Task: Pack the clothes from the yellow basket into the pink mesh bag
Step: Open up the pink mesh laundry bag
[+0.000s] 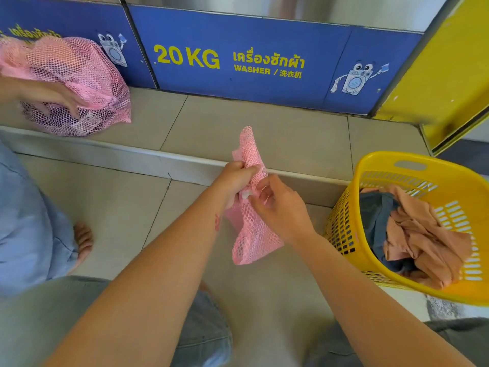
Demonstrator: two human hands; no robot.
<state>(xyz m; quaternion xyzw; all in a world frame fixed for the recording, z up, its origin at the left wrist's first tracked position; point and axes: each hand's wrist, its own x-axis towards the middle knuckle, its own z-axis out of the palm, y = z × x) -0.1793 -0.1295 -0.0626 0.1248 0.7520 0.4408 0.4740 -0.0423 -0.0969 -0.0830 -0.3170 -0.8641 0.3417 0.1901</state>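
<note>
**A:** From the head camera, where does the packing stand?

**B:** Barely begun, I'd judge. The pink mesh bag (250, 229) hangs limp and flat in mid-air above the floor, with nothing visible inside. The left hand (236, 178) is closed around its gathered upper part, and the right hand (280, 207) pinches the mesh just beside it, seemingly working at the opening or a small white toggle there.

**A:** And the clothes?

**B:** All in the yellow basket (412, 165), which stands on the floor to the right, near the bag but apart from it. A peach garment (423, 239) lies crumpled over a dark blue one (375, 207).

**A:** Anything else?

**B:** At the far left another person's hand (50, 98) rests on a second, filled mesh bag (79, 83) against the blue washer panel (238, 62).
</note>
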